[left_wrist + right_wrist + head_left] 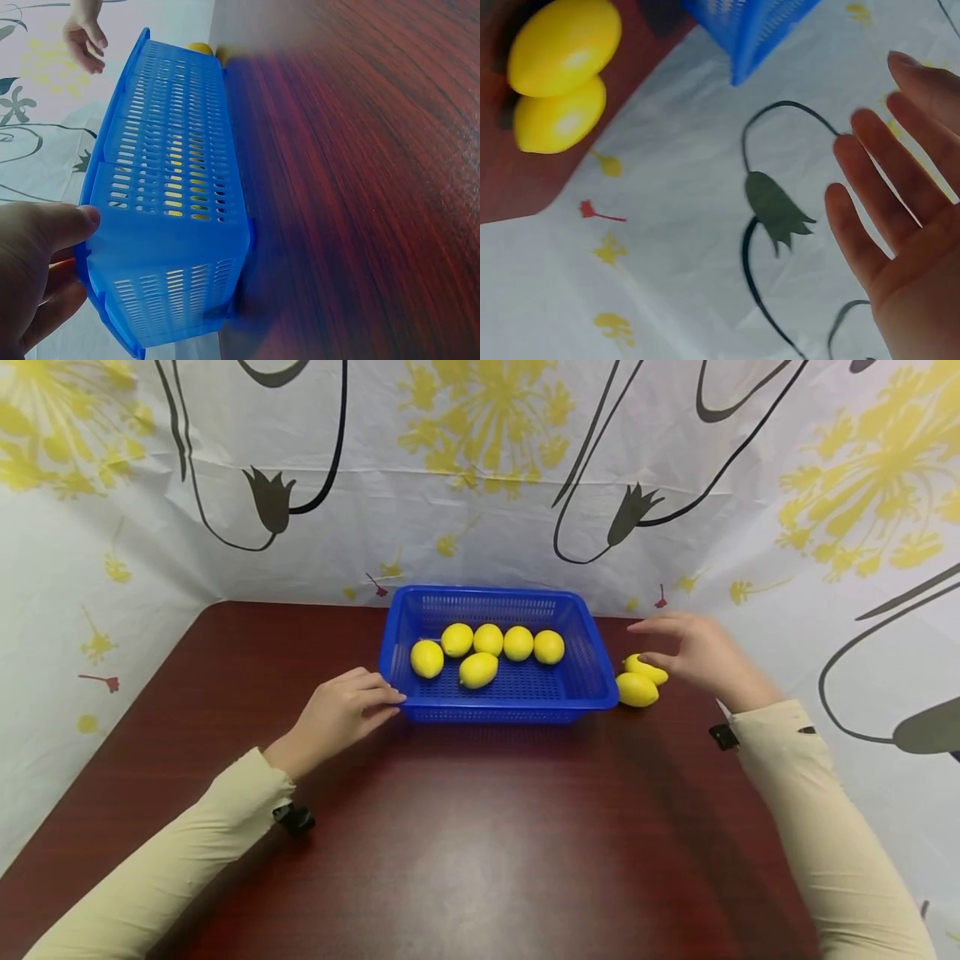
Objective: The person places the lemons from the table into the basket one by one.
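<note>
A blue plastic basket [498, 703] with slotted walls stands on the table, several yellow lemons [478, 670] lying on its floor. At its near left corner my left hand [341, 714] pinches the rim; in the left wrist view the thumb [75, 225] lies on the near side and the fingers behind. Two more lemons [637, 690] lie against each other on the table, just right of the basket. Above and beside them is my right hand [708, 660], fingers spread. The right wrist view shows that palm with nothing in it, apart from the two lemons [564, 45].
The dark red-brown table [480, 835] stretches in front of the basket. A white cloth [480, 543] with yellow and grey flower prints hangs close behind the table and along its sides. Black wrist cameras [294, 818] sit on both sleeves.
</note>
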Demonstrator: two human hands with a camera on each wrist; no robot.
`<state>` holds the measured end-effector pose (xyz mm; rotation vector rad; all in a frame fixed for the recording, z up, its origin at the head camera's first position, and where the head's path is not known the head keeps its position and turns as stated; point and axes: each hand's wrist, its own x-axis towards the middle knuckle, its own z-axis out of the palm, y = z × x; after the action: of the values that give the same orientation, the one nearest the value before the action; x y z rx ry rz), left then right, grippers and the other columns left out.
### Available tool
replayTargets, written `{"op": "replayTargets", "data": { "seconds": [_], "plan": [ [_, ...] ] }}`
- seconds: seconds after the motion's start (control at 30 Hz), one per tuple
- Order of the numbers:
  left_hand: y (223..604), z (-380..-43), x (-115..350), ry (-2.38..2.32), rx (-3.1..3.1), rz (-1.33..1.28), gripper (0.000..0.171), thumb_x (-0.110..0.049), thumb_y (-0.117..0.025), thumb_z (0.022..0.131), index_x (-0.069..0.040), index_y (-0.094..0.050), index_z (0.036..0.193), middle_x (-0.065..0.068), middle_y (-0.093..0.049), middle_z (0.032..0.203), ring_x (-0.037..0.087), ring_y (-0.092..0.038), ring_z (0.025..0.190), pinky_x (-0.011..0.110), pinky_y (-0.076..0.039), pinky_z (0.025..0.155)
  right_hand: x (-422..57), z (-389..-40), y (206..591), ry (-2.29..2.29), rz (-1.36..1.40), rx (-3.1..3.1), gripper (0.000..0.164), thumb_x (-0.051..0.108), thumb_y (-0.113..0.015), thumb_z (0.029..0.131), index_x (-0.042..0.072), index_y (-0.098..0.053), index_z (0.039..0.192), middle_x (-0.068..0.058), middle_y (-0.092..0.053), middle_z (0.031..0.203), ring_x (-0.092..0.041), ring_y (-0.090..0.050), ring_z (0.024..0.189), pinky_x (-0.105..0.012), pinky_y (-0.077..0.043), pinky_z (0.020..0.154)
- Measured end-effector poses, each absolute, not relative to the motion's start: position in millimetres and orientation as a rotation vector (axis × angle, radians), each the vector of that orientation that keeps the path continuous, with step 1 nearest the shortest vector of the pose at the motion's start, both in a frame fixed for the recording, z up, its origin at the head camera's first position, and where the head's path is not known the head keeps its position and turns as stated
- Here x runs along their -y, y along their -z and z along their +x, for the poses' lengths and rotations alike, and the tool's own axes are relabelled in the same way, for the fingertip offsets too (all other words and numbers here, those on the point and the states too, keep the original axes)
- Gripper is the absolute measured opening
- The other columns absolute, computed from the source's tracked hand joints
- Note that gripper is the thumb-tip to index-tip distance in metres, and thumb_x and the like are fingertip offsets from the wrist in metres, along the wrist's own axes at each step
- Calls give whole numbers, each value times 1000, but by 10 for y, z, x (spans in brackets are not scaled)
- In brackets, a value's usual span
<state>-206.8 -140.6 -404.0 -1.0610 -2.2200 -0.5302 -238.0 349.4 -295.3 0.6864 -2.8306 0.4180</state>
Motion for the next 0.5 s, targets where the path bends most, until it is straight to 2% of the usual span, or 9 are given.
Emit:
{"op": "replayTargets", "data": {
  "seconds": [0.23,0.5],
  "plan": [
    [4052,-2054,1407,527,2238,-1045,21,-13,-84,76,-14,-79,96,-3,-72,90,14,-60,80,30,-54,67,-3642,-2548,3316,-326,721,2723,48,7,-80,80,10,-67,126,-18,-65,126,-41,-57,117,-57,-45,100],
    [4062,-2049,1411,514,2259,-1040,19,-17,-82,80,-14,-79,98,-3,-73,92,14,-60,82,30,-55,69,-3690,-2566,3615,-321,639,2822,49,15,-78,85,9,-63,131,-18,-62,132,-39,-54,122,-59,-45,101]
  ]
}}
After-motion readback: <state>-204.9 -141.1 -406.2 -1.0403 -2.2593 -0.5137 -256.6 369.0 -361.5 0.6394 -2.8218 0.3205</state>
